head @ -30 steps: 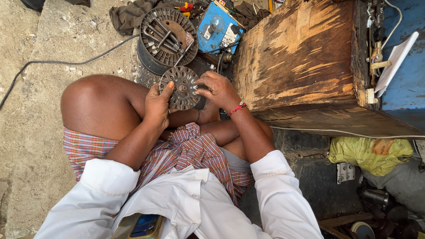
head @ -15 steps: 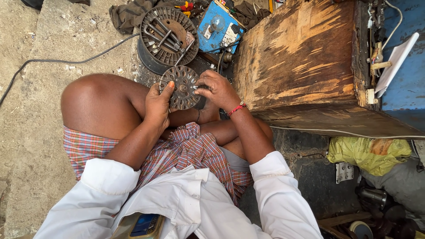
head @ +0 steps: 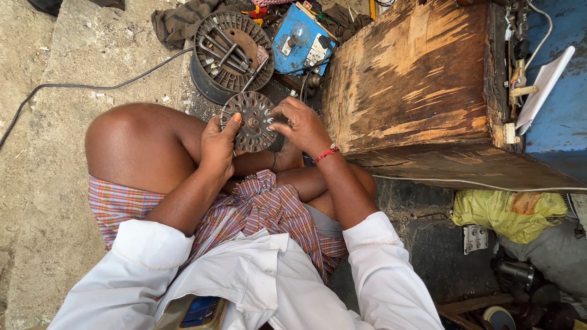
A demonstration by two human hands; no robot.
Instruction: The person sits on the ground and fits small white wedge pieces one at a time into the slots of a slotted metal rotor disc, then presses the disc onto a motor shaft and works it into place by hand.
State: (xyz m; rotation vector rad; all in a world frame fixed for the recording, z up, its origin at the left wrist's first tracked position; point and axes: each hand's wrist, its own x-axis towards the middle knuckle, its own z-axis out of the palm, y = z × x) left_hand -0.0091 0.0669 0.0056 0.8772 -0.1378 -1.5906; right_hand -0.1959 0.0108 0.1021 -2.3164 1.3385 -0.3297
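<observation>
here two hands (head: 263, 137) hold one slotted metal disc (head: 252, 120).

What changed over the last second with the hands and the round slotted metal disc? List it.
Almost nothing changed. The left hand and right hand still grip the round slotted metal disc by its edges, above the knees. The larger round metal housing holding tools and the wooden box stayed put.
</observation>
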